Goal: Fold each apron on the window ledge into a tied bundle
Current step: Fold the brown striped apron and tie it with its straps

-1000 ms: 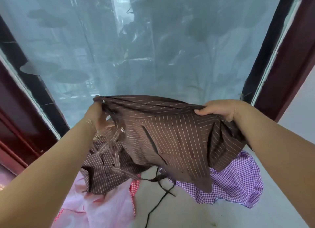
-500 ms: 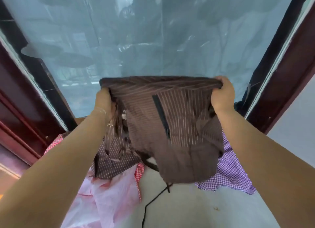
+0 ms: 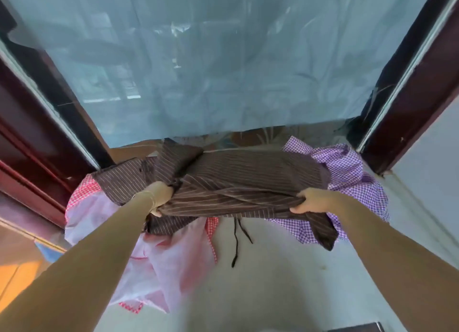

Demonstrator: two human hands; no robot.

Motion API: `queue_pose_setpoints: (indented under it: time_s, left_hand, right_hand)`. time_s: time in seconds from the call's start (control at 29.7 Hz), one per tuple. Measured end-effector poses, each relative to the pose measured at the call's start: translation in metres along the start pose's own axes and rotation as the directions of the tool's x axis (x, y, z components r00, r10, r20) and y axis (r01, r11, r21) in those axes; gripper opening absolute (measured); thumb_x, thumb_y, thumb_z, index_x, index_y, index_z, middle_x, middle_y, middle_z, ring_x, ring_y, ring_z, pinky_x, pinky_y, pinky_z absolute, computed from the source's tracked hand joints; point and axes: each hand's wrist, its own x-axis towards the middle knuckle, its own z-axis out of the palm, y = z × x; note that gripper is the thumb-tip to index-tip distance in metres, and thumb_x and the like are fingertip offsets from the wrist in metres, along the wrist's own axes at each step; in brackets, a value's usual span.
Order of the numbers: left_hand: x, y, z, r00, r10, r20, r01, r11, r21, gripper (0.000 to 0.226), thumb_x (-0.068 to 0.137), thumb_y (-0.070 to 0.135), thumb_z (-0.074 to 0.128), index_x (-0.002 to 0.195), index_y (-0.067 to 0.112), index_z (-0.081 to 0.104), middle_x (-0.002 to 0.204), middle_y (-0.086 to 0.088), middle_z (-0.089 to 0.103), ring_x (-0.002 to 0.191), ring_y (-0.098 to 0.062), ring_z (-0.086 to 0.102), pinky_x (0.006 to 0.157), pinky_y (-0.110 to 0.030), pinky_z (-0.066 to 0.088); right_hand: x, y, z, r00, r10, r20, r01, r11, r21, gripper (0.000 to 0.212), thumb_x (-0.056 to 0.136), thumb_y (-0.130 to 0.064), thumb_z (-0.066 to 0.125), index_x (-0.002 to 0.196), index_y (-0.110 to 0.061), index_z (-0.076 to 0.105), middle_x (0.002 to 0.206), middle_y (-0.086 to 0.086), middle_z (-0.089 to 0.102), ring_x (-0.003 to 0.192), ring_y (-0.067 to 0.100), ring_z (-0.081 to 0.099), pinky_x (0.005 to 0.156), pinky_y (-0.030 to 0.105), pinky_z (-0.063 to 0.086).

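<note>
Brown apron (image 3: 248, 180), striped, spread across the ledge (image 3: 268, 282) at the window (image 3: 223, 71), overlying a pink apron (image 3: 159, 264) on the left and a purple apron (image 3: 347, 167) on the right. Left hand (image 3: 159, 197) and right hand (image 3: 310, 201) each clench a gathered fistful of its near edge, one at either end; the cloth stretches between and beyond them toward the glass. The fabric looks light, limp and prone to slumping, so it is likely best held by edges or corners. Dark ties (image 3: 237, 242) dangle below the near edge.
</note>
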Motion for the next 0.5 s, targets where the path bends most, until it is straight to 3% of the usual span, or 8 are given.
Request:
queue_pose_setpoints:
  time_s: [0.07,0.17,0.27,0.3,0.37,0.4,0.44,0.5]
  left_hand:
    - [0.004,-0.027,0.025,0.975,-0.092,0.202,0.055,0.982,0.183,0.027,0.099,0.015,0.036,0.112,-0.003,0.052,0.117,-0.024,0.055,0.091,-0.045,0.066,0.070,-0.051,0.058]
    - [0.017,-0.054,0.051,0.887,-0.227,0.403,0.126,0.957,0.260,0.029,0.098,0.015,0.034,0.115,-0.002,0.051,0.106,-0.021,0.057,0.075,-0.034,0.065,0.051,-0.039,0.058]
    - [0.032,-0.073,0.061,0.736,-0.329,0.591,0.207,0.941,0.267,0.020,0.094,0.010,0.042,0.101,-0.002,0.058,0.080,-0.013,0.066,0.077,-0.027,0.063,0.069,-0.031,0.056]
    - [0.038,-0.076,0.063,0.725,-0.328,0.606,0.208,0.942,0.262,0.020,0.094,0.008,0.045,0.099,-0.003,0.060,0.079,-0.012,0.068,0.078,-0.026,0.065,0.070,-0.029,0.053]
    - [0.047,-0.073,0.066,0.765,-0.299,0.570,0.177,0.949,0.260,0.020,0.096,0.009,0.044,0.094,0.002,0.063,0.073,-0.005,0.067,0.058,-0.015,0.059,0.051,-0.019,0.043]
    - [0.049,-0.069,0.066,0.787,-0.267,0.557,0.143,0.956,0.257,0.018,0.096,0.009,0.044,0.092,0.006,0.061,0.067,-0.001,0.060,0.049,-0.010,0.048,0.042,-0.016,0.032]
    - [0.051,-0.066,0.065,0.793,-0.231,0.564,0.123,0.967,0.223,0.012,0.095,0.007,0.046,0.092,0.008,0.058,0.064,0.001,0.051,0.046,-0.008,0.037,0.039,-0.016,0.023]
    - [0.061,-0.058,0.065,0.771,-0.159,0.616,0.150,0.986,0.068,0.010,0.090,0.004,0.057,0.100,0.008,0.056,0.068,0.000,0.044,0.053,-0.008,0.029,0.043,-0.017,0.019]
  right_hand:
    - [0.007,0.011,0.040,0.993,0.078,0.091,-0.074,0.996,-0.044,0.027,0.082,-0.050,0.067,0.099,-0.029,0.069,0.100,-0.002,0.068,0.092,0.016,0.064,0.092,0.032,0.048]
    - [0.013,0.025,0.078,0.965,0.165,0.206,-0.151,0.985,-0.083,0.045,0.076,-0.057,0.069,0.108,-0.025,0.069,0.106,-0.001,0.067,0.098,0.017,0.062,0.097,0.033,0.046]
    - [0.017,0.036,0.090,0.938,0.212,0.275,-0.199,0.977,-0.076,0.060,0.068,-0.067,0.069,0.114,-0.029,0.064,0.114,-0.004,0.063,0.103,0.017,0.060,0.100,0.037,0.046]
    - [0.019,0.041,0.091,0.933,0.229,0.277,-0.213,0.973,-0.086,0.065,0.068,-0.070,0.067,0.118,-0.029,0.061,0.119,-0.005,0.061,0.106,0.017,0.058,0.101,0.038,0.045]
    - [0.025,0.050,0.091,0.932,0.245,0.269,-0.225,0.969,-0.103,0.074,0.070,-0.075,0.061,0.128,-0.029,0.055,0.129,-0.004,0.056,0.116,0.020,0.055,0.103,0.038,0.043]
    - [0.026,0.053,0.090,0.931,0.243,0.272,-0.223,0.970,-0.103,0.076,0.071,-0.076,0.059,0.130,-0.028,0.053,0.132,-0.003,0.055,0.119,0.022,0.053,0.103,0.037,0.043]
    - [0.028,0.056,0.088,0.930,0.240,0.278,-0.223,0.971,-0.091,0.077,0.071,-0.077,0.058,0.131,-0.028,0.053,0.133,-0.002,0.055,0.120,0.022,0.053,0.103,0.037,0.044]
    - [0.033,0.064,0.083,0.926,0.239,0.291,-0.232,0.971,-0.060,0.080,0.069,-0.080,0.055,0.128,-0.027,0.055,0.134,-0.001,0.055,0.119,0.023,0.054,0.102,0.037,0.044]
